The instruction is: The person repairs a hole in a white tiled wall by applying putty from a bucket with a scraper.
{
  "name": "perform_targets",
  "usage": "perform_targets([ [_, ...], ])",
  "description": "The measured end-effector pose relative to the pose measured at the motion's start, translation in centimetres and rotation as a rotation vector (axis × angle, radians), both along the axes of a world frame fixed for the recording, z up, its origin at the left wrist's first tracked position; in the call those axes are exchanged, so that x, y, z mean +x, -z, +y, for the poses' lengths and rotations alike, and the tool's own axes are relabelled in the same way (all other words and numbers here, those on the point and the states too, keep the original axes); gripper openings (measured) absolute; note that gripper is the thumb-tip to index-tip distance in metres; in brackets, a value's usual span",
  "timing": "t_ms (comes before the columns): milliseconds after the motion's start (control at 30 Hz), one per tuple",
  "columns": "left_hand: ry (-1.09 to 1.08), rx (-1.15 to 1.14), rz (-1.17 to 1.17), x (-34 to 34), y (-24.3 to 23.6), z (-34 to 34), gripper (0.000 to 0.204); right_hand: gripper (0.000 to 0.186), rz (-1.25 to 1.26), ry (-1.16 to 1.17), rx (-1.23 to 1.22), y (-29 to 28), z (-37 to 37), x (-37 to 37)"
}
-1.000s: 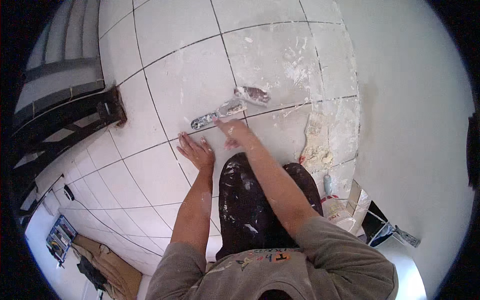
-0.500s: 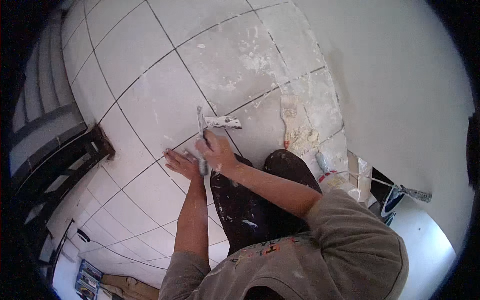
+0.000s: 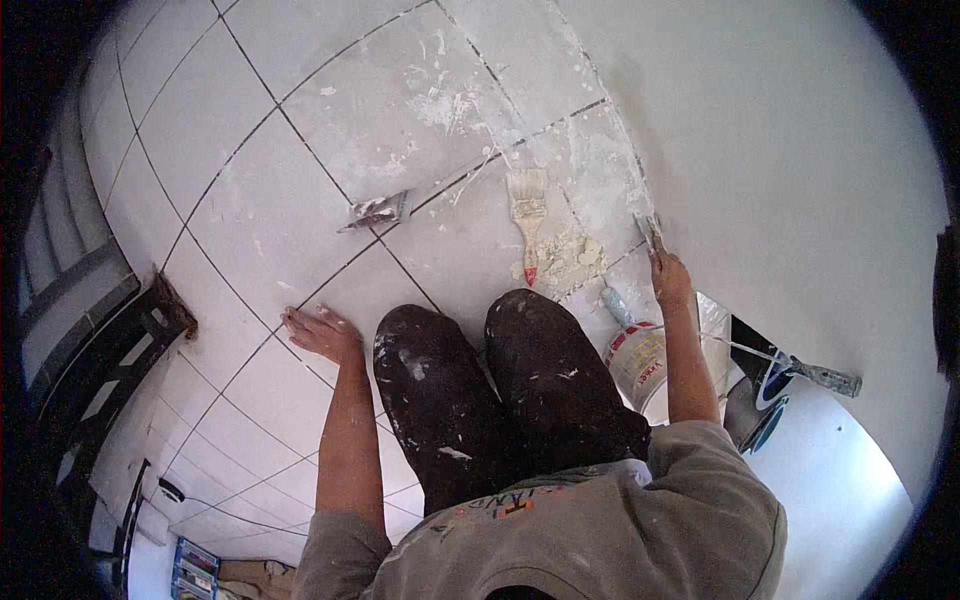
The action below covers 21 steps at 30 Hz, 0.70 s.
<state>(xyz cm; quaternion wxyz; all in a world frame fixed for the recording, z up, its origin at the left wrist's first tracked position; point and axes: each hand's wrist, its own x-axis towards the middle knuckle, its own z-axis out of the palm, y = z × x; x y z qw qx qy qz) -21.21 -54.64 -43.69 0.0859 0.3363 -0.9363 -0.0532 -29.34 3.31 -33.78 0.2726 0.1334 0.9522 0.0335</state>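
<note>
My left hand (image 3: 322, 333) rests flat on the tiled floor, fingers spread, holding nothing. At the foot of the wall, my right hand (image 3: 670, 278) is closed around a putty knife (image 3: 648, 230); its blade is near the line where floor meets wall. A wide putty-smeared metal blade (image 3: 378, 212) lies on the tiles ahead of my left hand. Between it and the wall lies a flat paintbrush (image 3: 528, 212) with a red-tipped handle. Beside the brush sits a crumbly heap of pale putty (image 3: 575, 260).
A white bucket (image 3: 640, 365) with a grey-blue handle (image 3: 617, 303) sticking up stands by my right forearm. Farther right, a stained tool (image 3: 825, 378) lies over a dark container (image 3: 752, 412). Dark slatted furniture (image 3: 110, 370) is at the left; a plain wall (image 3: 780, 200) rises at the right.
My right hand has swung from the middle of the floor to the wall's foot, carrying the putty knife away from the wide blade. My left hand has stayed on the tiles.
</note>
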Motion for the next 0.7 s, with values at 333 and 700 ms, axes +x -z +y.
perform_targets([
  [333, 0.050, -0.016, 0.037, -0.1, -0.1, -0.4, 0.061, 0.041, 0.003, -0.095, 0.091, 0.1, -0.6, 0.1],
  [700, 0.045, 0.044, 0.073, -0.4, 0.0, -0.2, 0.061, 0.040, 0.044, -0.243, 0.049, -0.5, 0.8, -2.1],
])
